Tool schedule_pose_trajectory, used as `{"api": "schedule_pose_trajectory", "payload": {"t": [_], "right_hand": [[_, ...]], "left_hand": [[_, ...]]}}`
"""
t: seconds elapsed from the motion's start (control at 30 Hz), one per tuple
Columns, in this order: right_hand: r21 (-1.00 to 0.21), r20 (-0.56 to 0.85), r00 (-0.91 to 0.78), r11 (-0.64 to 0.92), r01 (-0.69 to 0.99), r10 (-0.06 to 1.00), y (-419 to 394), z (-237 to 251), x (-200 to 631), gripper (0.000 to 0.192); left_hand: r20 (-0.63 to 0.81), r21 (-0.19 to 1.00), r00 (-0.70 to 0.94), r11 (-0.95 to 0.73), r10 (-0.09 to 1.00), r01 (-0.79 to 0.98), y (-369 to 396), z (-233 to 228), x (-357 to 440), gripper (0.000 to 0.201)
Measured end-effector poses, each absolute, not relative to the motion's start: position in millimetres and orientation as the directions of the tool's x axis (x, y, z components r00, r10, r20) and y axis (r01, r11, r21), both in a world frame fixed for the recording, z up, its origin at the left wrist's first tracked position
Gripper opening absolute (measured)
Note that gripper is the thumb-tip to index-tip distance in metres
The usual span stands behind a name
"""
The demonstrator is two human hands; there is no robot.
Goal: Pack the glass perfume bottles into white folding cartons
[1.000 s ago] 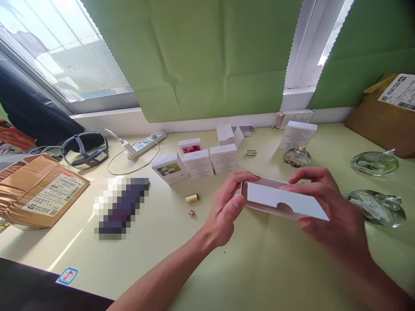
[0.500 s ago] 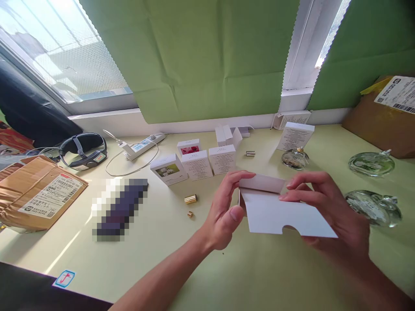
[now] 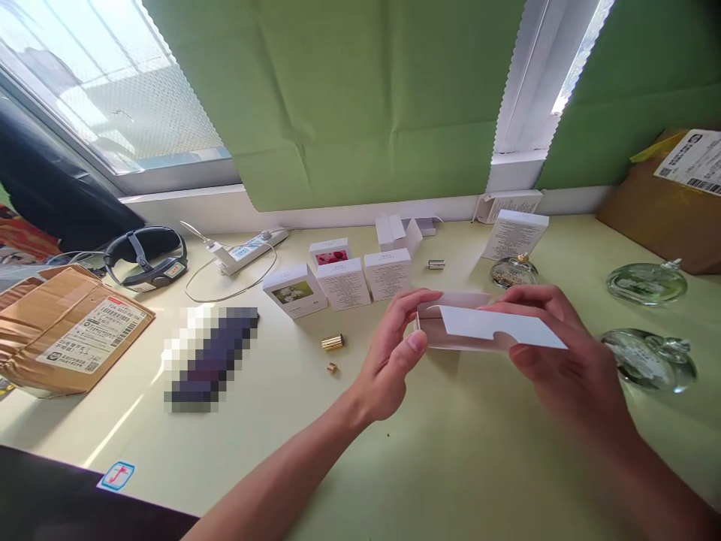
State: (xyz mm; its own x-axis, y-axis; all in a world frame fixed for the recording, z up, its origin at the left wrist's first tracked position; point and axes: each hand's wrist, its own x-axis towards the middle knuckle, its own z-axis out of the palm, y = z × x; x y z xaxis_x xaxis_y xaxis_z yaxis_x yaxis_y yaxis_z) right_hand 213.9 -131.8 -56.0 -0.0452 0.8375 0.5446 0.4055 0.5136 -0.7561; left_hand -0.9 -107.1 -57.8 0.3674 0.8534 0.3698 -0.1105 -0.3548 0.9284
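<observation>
Both of my hands hold a flat white cardboard box blank [image 3: 484, 328] a little above the pale green table [image 3: 451, 451]. My left hand [image 3: 394, 353] pinches its left end between thumb and fingers. My right hand [image 3: 563, 361] grips the right side, fingers over the top flap, thumb underneath. The card has a half-round notch on its near edge. The flap is folded down almost flat.
Small white boxes [image 3: 343, 282] stand in a row behind my hands, with two gold caps [image 3: 333, 343] near them. Glass bottles [image 3: 647, 361] lie at the right. A power strip [image 3: 248, 250], a headset [image 3: 146, 259] and brown parcels [image 3: 73, 327] lie at the left.
The white card was tilted up with its face toward me half a second ago; now it is tipped back flatter and its flap is folded closer.
</observation>
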Motion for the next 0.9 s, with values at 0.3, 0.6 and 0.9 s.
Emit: {"api": "schedule_pose_trajectory", "payload": {"t": [0.3, 0.6, 0.9], "right_hand": [[-0.687, 0.584, -0.142, 0.58, 0.438, 0.799, -130.7, -57.9, 218.1, 0.027], [-0.532, 0.612, -0.243, 0.619, 0.578, 0.753, -123.7, -60.4, 222.2, 0.041], [-0.457, 0.63, -0.292, 0.647, 0.611, 0.72, -122.6, -68.3, 220.5, 0.059]], "left_hand": [[0.377, 0.924, 0.38, -0.37, 0.845, -0.093, -106.0, -58.6, -1.6, 0.044], [0.39, 0.915, 0.381, -0.399, 0.838, -0.059, -100.5, -57.3, -5.8, 0.051], [0.372, 0.912, 0.465, -0.41, 0.803, -0.021, -103.1, -55.3, -6.5, 0.057]]}}
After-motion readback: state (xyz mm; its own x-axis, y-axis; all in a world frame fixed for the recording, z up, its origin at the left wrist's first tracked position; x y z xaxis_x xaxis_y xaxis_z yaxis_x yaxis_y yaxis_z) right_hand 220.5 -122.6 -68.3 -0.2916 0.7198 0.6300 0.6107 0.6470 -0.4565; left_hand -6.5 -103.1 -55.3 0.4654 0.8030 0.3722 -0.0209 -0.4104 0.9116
